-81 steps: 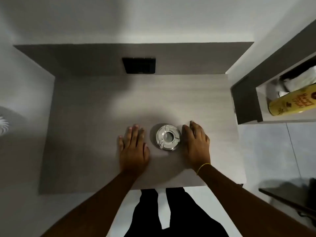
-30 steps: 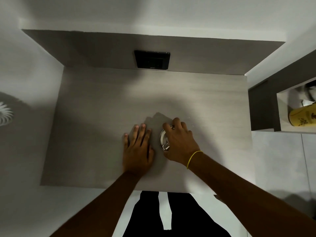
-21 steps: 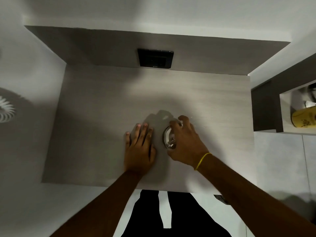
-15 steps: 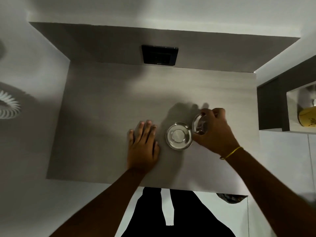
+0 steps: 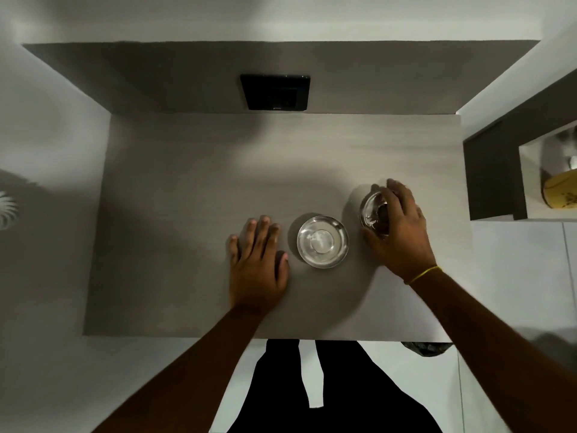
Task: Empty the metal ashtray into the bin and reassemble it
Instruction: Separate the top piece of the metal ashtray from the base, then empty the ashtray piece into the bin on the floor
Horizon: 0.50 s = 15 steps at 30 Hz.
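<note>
The metal ashtray is in two parts on the grey table (image 5: 187, 182). Its shiny round base bowl (image 5: 322, 241) sits uncovered in the middle. My right hand (image 5: 398, 228) is shut on the ashtray lid (image 5: 371, 210), holding it at the table surface just right of the bowl; most of the lid is hidden under my fingers. My left hand (image 5: 257, 260) lies flat on the table, fingers apart, just left of the bowl and not touching it.
A black panel (image 5: 274, 92) is set in the back wall. A shelf niche (image 5: 530, 182) at right holds a yellow container (image 5: 560, 193). A dark bin bag (image 5: 426, 348) peeks out below the table's front right edge. My legs stand in front.
My right hand closed on the ashtray's lid, lifted it off the base and carried it to the right. The base bowl now stands uncovered. My left hand stayed flat.
</note>
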{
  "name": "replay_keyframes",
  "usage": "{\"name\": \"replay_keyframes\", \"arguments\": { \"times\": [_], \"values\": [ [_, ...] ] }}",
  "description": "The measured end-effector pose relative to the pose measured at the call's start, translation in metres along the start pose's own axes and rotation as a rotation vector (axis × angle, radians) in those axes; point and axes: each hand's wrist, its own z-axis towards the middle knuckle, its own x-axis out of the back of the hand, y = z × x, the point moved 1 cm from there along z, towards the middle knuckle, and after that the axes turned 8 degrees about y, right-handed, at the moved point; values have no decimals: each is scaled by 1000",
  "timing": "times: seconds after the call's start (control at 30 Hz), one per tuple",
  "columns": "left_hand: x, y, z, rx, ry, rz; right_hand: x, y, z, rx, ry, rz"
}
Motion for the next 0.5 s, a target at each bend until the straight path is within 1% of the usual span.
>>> {"name": "replay_keyframes", "arguments": {
  "times": [0.07,0.1,0.13,0.17,0.23,0.3,0.4,0.5],
  "values": [
    [0,-1,-1,-6,7,-6,0,-7,-18,18,166,32],
    [0,-1,-1,-11,5,1,-3,-14,-30,14,265,93],
    [-1,-2,-1,-13,-1,8,-8,-23,-41,-29,336,185],
    [-1,-2,-1,-16,-9,15,-13,-33,-51,-118,365,292],
    [-3,-1,-1,-11,-15,19,-26,-52,-61,-331,329,433],
    [-2,-2,-1,-4,-32,22,-41,-64,-64,-430,254,421],
    [2,0,1,-7,-85,19,-51,-70,-59,-427,164,344],
    [10,3,-7,-2,-132,-39,-47,-65,-53,-417,193,408]
  ]
}}
